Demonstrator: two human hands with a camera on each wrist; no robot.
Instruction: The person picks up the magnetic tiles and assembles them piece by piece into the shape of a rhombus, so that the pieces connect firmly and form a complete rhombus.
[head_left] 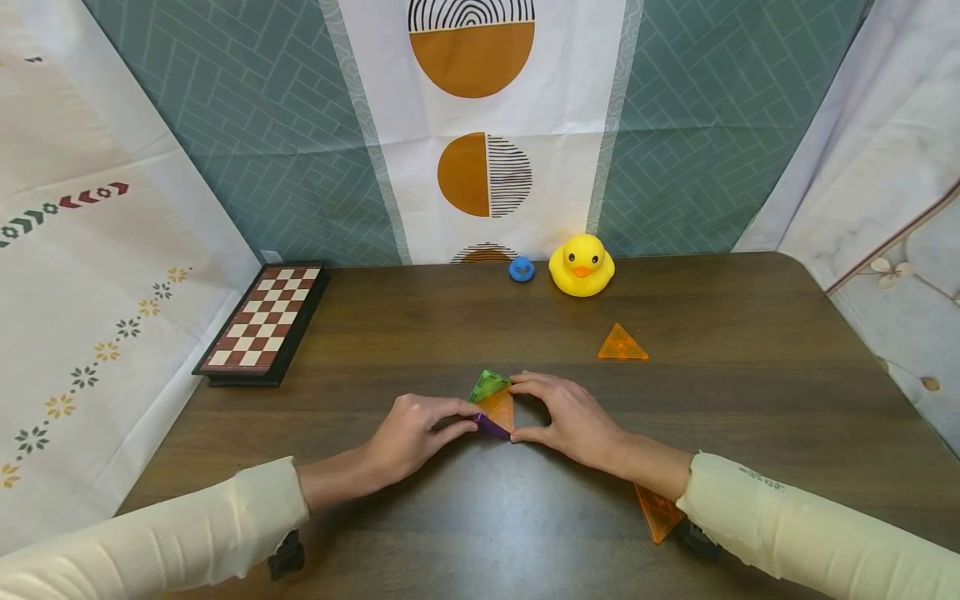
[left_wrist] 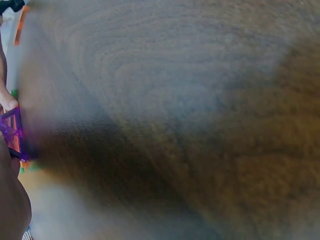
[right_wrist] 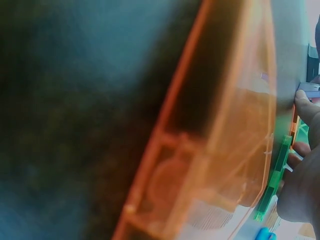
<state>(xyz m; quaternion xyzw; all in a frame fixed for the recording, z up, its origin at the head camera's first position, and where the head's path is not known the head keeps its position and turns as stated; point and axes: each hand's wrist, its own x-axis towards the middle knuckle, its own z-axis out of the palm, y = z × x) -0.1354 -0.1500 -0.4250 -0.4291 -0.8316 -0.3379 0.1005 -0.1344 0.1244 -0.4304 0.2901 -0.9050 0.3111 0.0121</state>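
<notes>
Mid-table in the head view, a green translucent triangle tile (head_left: 489, 383), an orange tile (head_left: 498, 407) and a purple tile (head_left: 492, 427) form one small cluster. My left hand (head_left: 408, 440) pinches the purple tile at its left end with thumb and index finger. From the right, my right hand (head_left: 573, 421) grips the cluster, index fingertip at the green tile and thumb at the purple tile's near corner. The left wrist view catches the purple tile (left_wrist: 14, 132) at its edge. A green tile (right_wrist: 276, 177) shows beside the right fingers in the right wrist view.
Under the right forearm lies an orange triangle tile (head_left: 658, 512), partly covered by the sleeve; another orange triangle (head_left: 622, 343) is farther back. A yellow duck (head_left: 582, 267) and a small blue duck (head_left: 522, 268) stand at the back edge. A checkered board (head_left: 262, 321) sits at left.
</notes>
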